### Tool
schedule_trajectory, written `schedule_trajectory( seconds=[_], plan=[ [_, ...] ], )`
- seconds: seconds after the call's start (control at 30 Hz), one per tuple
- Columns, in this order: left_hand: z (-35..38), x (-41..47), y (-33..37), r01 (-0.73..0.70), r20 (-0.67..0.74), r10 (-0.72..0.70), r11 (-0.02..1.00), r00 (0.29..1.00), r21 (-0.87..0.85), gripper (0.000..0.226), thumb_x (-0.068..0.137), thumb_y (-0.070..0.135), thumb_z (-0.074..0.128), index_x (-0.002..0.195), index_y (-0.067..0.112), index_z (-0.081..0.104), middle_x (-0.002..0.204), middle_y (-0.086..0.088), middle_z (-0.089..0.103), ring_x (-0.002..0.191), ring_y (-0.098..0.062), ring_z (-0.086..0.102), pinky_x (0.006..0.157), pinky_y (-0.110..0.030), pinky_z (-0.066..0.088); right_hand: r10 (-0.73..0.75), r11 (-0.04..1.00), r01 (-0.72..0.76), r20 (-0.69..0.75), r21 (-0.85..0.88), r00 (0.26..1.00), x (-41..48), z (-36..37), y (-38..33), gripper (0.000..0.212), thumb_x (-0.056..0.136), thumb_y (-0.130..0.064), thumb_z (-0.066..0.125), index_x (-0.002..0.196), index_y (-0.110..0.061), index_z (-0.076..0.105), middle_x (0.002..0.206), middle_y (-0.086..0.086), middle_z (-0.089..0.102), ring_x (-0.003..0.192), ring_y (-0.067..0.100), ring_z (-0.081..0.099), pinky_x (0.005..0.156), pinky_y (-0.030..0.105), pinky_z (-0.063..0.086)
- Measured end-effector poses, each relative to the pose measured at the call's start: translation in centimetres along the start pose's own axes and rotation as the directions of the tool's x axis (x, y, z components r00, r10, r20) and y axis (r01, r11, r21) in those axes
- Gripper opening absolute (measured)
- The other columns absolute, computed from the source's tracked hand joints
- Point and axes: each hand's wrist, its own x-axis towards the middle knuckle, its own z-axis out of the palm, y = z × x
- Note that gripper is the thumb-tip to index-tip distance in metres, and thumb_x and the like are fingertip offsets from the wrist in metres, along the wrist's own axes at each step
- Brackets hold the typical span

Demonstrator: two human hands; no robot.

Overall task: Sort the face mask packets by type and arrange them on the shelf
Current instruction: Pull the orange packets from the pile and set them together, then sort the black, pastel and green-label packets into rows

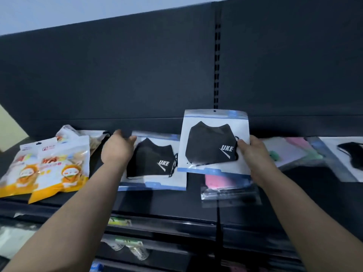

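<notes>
My right hand (253, 156) grips the right edge of a clear packet with a black mask (210, 142), held tilted up above the dark shelf (167, 203). A second black mask packet (153, 163) lies flat on the shelf to its left. My left hand (117, 148) rests on that packet's upper left corner, fingers curled at its edge. Under the lifted packet lies a pink mask packet (218, 181). At the left stand two orange cartoon-printed packets (57, 165). To the right lie a pastel mask packet (290, 152) and another black mask packet (347, 156).
A crumpled clear bag (78, 134) sits behind the orange packets. The shelf's dark back panel (137, 75) rises behind everything, with a slotted upright (216, 65). Lower shelves (127, 246) below hold small white and green items.
</notes>
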Motion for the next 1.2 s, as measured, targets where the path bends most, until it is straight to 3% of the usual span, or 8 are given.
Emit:
schedule_trajectory(
  seconds=[0.23, 0.33, 0.47, 0.57, 0.73, 0.93, 1.07, 1.2],
  plan=[
    [1.7, 0.0, -3.2, -0.307, 0.573, 0.186, 0.944, 0.798, 0.120, 0.070, 0.068, 0.048, 0.082, 0.131, 0.036, 0.056, 0.134, 0.002, 0.055, 0.129, -0.023, 0.047, 0.104, -0.037, 0.043, 0.019, 0.999, -0.021, -0.063, -0.033, 0.998, -0.2, 6.4, 0.8, 0.015, 0.095, -0.013, 0.046, 0.106, -0.015, 0.056, 0.102, 0.005, 0.064, 0.087, 0.020, 0.059, 0.075, 0.031, 0.047],
    [1.1, 1.2, -4.6, -0.236, 0.501, 0.178, 0.970, 0.847, 0.053, 0.059, 0.077, 0.039, 0.077, 0.132, 0.029, 0.057, 0.132, -0.001, 0.060, 0.123, -0.023, 0.053, 0.101, -0.034, 0.045, 0.023, 0.996, -0.028, -0.059, -0.079, 0.998, -0.6, 8.8, 1.1, 0.017, 0.095, -0.014, 0.047, 0.109, -0.015, 0.057, 0.106, 0.006, 0.065, 0.095, 0.024, 0.061, 0.084, 0.036, 0.048],
    [-1.1, 2.1, -5.3, -0.172, 0.108, 0.187, 0.976, 0.976, -0.136, 0.037, 0.097, 0.018, 0.049, 0.133, 0.013, 0.055, 0.130, -0.010, 0.063, 0.122, -0.029, 0.056, 0.095, -0.031, 0.042, 0.083, 0.985, -0.074, 0.053, -0.155, 0.995, -1.0, 13.0, 1.7, 0.018, 0.095, -0.018, 0.047, 0.110, -0.014, 0.056, 0.109, 0.007, 0.066, 0.097, 0.025, 0.062, 0.088, 0.040, 0.052],
    [-2.3, 1.6, -4.9, -0.242, 0.136, 0.263, 0.959, 0.955, -0.149, 0.036, 0.097, 0.021, 0.051, 0.132, 0.017, 0.056, 0.128, -0.005, 0.064, 0.120, -0.024, 0.057, 0.096, -0.030, 0.042, 0.087, 0.938, -0.048, 0.101, -0.343, 0.991, -1.8, 16.4, 2.6, 0.028, 0.090, -0.016, 0.053, 0.117, -0.010, 0.055, 0.114, 0.009, 0.065, 0.097, 0.026, 0.063, 0.085, 0.035, 0.053],
    [-1.8, 0.1, -4.2, -0.431, 0.616, 0.283, 0.897, 0.735, 0.102, 0.033, 0.084, 0.031, 0.070, 0.117, 0.031, 0.065, 0.125, 0.005, 0.063, 0.115, -0.017, 0.058, 0.100, -0.030, 0.046, 0.000, 0.519, 0.174, 0.204, -0.836, 0.979, -3.7, 17.0, 3.0, 0.050, 0.091, -0.028, 0.054, 0.138, -0.017, 0.041, 0.141, 0.010, 0.040, 0.130, 0.031, 0.035, 0.103, 0.040, 0.036],
    [-1.1, -1.6, 1.0, -0.541, 0.505, 0.378, 0.810, 0.776, 0.225, 0.033, 0.092, 0.037, 0.056, 0.124, 0.029, 0.060, 0.132, -0.002, 0.059, 0.122, -0.024, 0.054, 0.093, -0.032, 0.044, -0.231, 0.370, 0.333, 0.261, -0.868, 0.937, -4.3, 10.4, 2.2, 0.037, 0.091, -0.019, 0.050, 0.128, -0.025, 0.056, 0.133, 0.002, 0.050, 0.123, 0.026, 0.040, 0.096, 0.038, 0.038],
    [1.1, -4.3, 6.2, -0.603, 0.572, 0.476, 0.797, 0.668, 0.041, 0.027, 0.090, 0.033, 0.059, 0.115, 0.027, 0.065, 0.123, 0.001, 0.064, 0.114, -0.021, 0.058, 0.093, -0.030, 0.047, -0.322, 0.100, 0.274, 0.229, -0.956, 0.918, -4.4, 4.2, 2.3, 0.047, 0.080, -0.003, 0.052, 0.123, -0.021, 0.060, 0.128, 0.002, 0.056, 0.120, 0.027, 0.044, 0.091, 0.039, 0.035],
    [3.8, -7.3, 9.9, -0.684, 0.631, 0.544, 0.729, 0.553, -0.029, 0.034, 0.091, 0.032, 0.057, 0.124, 0.026, 0.061, 0.131, 0.000, 0.061, 0.121, -0.022, 0.054, 0.099, -0.031, 0.045, -0.269, 0.016, 0.187, 0.176, -0.982, 0.947, -4.2, -1.2, 2.2, 0.044, 0.078, -0.007, 0.052, 0.119, -0.021, 0.062, 0.123, 0.001, 0.058, 0.119, 0.026, 0.045, 0.089, 0.037, 0.035]
  ],
)
